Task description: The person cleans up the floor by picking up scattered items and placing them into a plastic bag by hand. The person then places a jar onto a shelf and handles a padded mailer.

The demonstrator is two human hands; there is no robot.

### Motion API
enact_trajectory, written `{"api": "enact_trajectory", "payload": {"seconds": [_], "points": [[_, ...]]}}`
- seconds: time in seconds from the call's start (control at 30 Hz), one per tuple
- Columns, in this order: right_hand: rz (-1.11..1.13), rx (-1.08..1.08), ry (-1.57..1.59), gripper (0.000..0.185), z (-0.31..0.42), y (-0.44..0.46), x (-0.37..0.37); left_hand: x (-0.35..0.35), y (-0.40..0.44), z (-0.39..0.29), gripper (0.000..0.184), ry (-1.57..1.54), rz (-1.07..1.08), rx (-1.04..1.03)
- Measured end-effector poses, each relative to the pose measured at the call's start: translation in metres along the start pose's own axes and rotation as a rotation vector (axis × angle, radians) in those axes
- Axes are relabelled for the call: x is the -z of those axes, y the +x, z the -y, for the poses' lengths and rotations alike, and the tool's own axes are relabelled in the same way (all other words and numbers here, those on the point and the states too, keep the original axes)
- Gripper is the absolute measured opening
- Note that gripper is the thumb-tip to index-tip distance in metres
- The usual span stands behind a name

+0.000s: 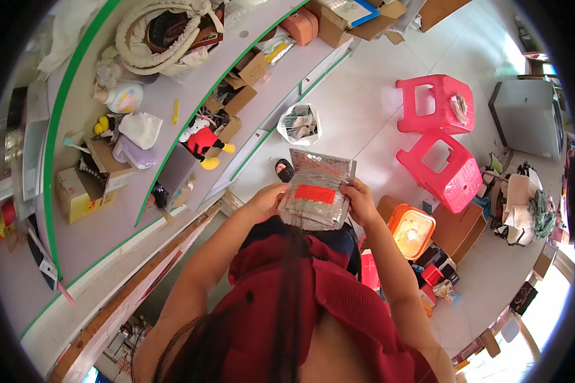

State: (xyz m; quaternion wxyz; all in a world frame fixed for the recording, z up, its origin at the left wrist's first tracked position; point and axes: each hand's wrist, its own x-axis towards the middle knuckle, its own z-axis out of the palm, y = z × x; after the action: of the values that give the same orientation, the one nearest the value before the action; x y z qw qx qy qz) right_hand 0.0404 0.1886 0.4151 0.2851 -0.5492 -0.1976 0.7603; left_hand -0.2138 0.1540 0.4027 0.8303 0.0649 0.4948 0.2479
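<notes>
A clear bubble-wrap packet (313, 209) with a red label (315, 193) is held in front of my body. My left hand (269, 201) grips its left edge, with the fingers partly hidden behind it. On the right edge, my right hand (360, 200) is closed with the thumb on the front face. The packet's upper part looks flat and greyish, and what is inside cannot be made out clearly.
Shelves (166, 127) with boxes and a red plush toy (203, 139) stand at the left. A white bin (300, 125) is on the floor ahead. Two pink stools (450, 173), an orange basket (411, 231) and a cardboard box (455, 230) are at the right.
</notes>
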Motion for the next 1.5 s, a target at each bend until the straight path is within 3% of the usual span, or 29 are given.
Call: {"api": "enact_trajectory", "payload": {"seconds": [0.03, 0.2, 0.4, 0.47, 0.5, 0.57, 0.63, 0.7, 0.73, 0.77, 0.83, 0.93, 1.03, 1.17, 1.3, 1.4, 1.43, 1.5], "points": [[-0.002, -0.008, 0.0, 0.016, -0.009, 0.015, 0.009, 0.006, 0.006, 0.005, 0.026, -0.139, -0.069, 0.065], [-0.262, 0.078, -0.132, 0.018, -0.023, 0.095, 0.029, 0.039, 0.039, 0.018, 0.03, -0.13, -0.315, 0.012], [-0.408, 0.095, -0.358, 0.019, -0.089, 0.253, 0.046, 0.059, 0.047, 0.024, 0.025, -0.14, -0.395, 0.018], [-0.397, 0.133, -1.106, 0.047, -0.144, 0.343, 0.072, 0.065, 0.051, 0.033, 0.025, -0.138, -0.47, 0.074], [-0.397, 0.139, -1.107, 0.047, -0.143, 0.353, 0.074, 0.062, 0.041, 0.041, 0.025, -0.155, -0.498, 0.09], [-0.255, -0.079, -0.805, 0.06, -0.153, 0.404, 0.07, 0.067, 0.057, 0.038, 0.024, -0.175, -0.578, 0.116], [-0.212, -0.084, -0.85, 0.061, -0.136, 0.397, 0.054, 0.063, 0.054, 0.041, 0.025, -0.242, -0.574, 0.085], [-0.432, 0.052, -0.974, 0.064, -0.092, 0.377, 0.034, 0.054, 0.061, 0.041, 0.026, -0.282, -0.582, 0.05], [-0.456, 0.061, -0.881, 0.056, -0.08, 0.374, 0.038, 0.042, 0.06, 0.034, 0.025, -0.305, -0.587, 0.045], [-0.421, 0.07, -0.743, 0.044, -0.113, 0.403, 0.059, 0.031, 0.058, 0.029, 0.025, -0.323, -0.578, 0.034], [-0.185, -0.189, -0.128, 0.04, -0.038, 0.341, 0.035, 0.016, 0.054, 0.034, 0.027, -0.33, -0.557, 0.051], [0.218, -0.163, 0.365, 0.044, 0.028, 0.261, 0.012, -0.021, 0.062, -0.004, 0.028, -0.304, -0.405, -0.076], [0.259, -0.108, 0.234, 0.048, 0.114, 0.163, -0.041, -0.057, 0.06, -0.055, 0.033, -0.175, -0.204, -0.378], [0.326, 0.037, 0.194, 0.048, 0.156, 0.093, -0.086, -0.101, 0.004, -0.113, 0.039, -0.129, -0.152, -0.558], [0.415, 0.215, 0.113, 0.047, 0.17, 0.057, -0.115, -0.115, -0.038, -0.134, 0.034, 0.01, -0.281, -0.623], [0.531, 0.418, -0.188, 0.047, 0.186, 0.034, -0.171, -0.084, -0.084, -0.132, 0.032, 0.216, -0.34, -0.784], [0.5, 0.421, -0.322, 0.044, 0.186, 0.015, -0.156, -0.083, -0.087, -0.13, 0.03, 0.3, -0.361, -0.773], [0.559, 0.513, -0.625, 0.042, 0.193, 0.005, -0.177, -0.071, -0.121, -0.129, 0.028, 0.27, -0.357, -0.823]]}}
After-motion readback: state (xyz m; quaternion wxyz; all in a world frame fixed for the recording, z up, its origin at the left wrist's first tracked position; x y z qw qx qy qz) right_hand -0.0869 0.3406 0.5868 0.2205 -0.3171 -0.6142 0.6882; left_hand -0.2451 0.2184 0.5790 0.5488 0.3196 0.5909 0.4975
